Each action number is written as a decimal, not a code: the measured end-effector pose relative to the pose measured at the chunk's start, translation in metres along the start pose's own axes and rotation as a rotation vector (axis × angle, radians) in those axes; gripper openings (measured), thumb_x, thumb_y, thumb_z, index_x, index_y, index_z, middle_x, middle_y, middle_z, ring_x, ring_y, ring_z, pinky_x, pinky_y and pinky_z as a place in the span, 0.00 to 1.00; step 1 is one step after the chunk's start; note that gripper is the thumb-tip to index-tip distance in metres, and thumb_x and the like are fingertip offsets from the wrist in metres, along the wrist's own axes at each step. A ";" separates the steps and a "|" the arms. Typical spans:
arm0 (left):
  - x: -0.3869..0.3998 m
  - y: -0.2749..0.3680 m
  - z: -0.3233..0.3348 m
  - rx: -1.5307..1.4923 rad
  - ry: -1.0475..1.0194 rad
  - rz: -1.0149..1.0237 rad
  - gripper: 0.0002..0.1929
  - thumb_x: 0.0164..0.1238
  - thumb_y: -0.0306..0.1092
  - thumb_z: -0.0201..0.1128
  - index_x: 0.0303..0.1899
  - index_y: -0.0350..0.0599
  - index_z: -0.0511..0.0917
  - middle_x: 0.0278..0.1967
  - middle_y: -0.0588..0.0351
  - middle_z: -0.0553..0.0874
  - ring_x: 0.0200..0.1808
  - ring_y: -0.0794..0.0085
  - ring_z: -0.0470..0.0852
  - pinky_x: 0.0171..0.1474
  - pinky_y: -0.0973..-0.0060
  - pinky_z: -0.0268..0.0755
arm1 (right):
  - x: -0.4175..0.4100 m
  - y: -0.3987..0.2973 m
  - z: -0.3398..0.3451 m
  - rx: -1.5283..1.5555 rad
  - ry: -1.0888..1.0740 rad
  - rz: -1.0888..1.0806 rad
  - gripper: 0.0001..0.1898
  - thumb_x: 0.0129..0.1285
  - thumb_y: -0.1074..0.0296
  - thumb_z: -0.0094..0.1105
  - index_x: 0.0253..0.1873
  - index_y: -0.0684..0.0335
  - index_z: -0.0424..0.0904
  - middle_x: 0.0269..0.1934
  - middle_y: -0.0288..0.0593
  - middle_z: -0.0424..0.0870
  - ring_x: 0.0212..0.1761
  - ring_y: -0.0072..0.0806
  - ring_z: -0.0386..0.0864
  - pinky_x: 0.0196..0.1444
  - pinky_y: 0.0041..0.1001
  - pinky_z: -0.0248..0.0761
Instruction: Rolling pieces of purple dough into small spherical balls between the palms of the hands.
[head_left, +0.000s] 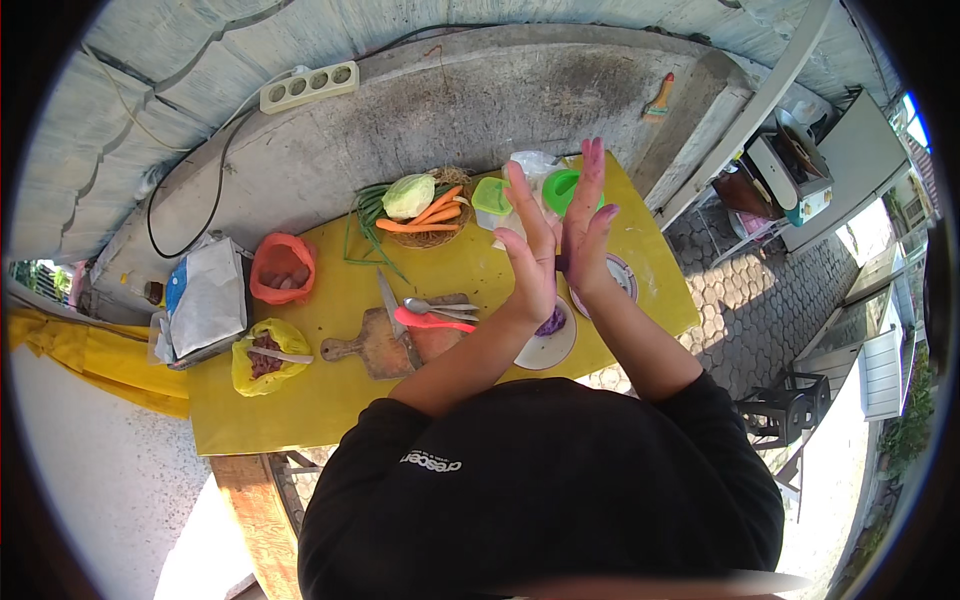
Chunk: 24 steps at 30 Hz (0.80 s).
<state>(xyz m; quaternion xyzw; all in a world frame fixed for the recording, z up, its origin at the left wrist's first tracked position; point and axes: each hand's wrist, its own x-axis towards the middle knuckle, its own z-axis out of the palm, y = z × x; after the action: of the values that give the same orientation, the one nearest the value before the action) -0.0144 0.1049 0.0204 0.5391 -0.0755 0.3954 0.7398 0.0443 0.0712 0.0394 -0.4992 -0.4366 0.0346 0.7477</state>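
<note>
My left hand (532, 259) and my right hand (587, 240) are raised above the table, palms facing and fingers extended upward. A small dark purple lump (561, 262) is held between the heels of the palms. Purple stains mark the right hand's fingers and palm. Below the wrists, a white plate (541, 354) bears a purple mass (553, 322), partly hidden by the left arm. Behind the right wrist shows a plate with a patterned rim (628, 281). Beyond the hands stand a green-lidded container (491, 196) and a round bright green lid or container (559, 187).
Left of my arms, a wooden cutting board (375, 352) carries a knife (390, 300), spoons and a pink-handled utensil (427, 320). Farther back, a basket (427, 238) holds cabbage and carrots. Red (259, 266) and yellow (251, 380) plastic bags stand on the yellow table (247, 424).
</note>
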 end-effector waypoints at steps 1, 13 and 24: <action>0.002 0.002 -0.001 -0.027 0.003 0.010 0.47 0.67 0.74 0.12 0.76 0.46 0.26 0.78 0.57 0.26 0.78 0.67 0.21 0.74 0.62 0.12 | 0.000 -0.002 0.000 0.009 -0.008 -0.008 0.50 0.64 0.23 0.10 0.79 0.61 0.28 0.80 0.47 0.28 0.82 0.41 0.27 0.77 0.45 0.19; -0.003 -0.005 0.005 -0.045 -0.026 -0.044 0.50 0.63 0.77 0.11 0.76 0.45 0.26 0.77 0.56 0.25 0.78 0.67 0.21 0.74 0.62 0.12 | -0.006 0.011 -0.013 -0.044 -0.050 0.028 0.45 0.70 0.29 0.12 0.79 0.61 0.32 0.80 0.44 0.28 0.82 0.41 0.27 0.78 0.42 0.20; -0.016 -0.021 0.000 -0.017 -0.045 -0.219 0.47 0.66 0.76 0.15 0.76 0.51 0.28 0.78 0.58 0.28 0.79 0.64 0.26 0.77 0.62 0.20 | -0.009 -0.022 -0.008 -0.121 -0.057 -0.118 0.51 0.65 0.23 0.14 0.79 0.63 0.30 0.79 0.54 0.31 0.81 0.44 0.27 0.77 0.43 0.21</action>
<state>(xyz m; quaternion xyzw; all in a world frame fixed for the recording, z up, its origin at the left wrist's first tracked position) -0.0113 0.0947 -0.0042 0.5463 -0.0362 0.2995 0.7813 0.0360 0.0502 0.0500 -0.5158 -0.4877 -0.0217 0.7040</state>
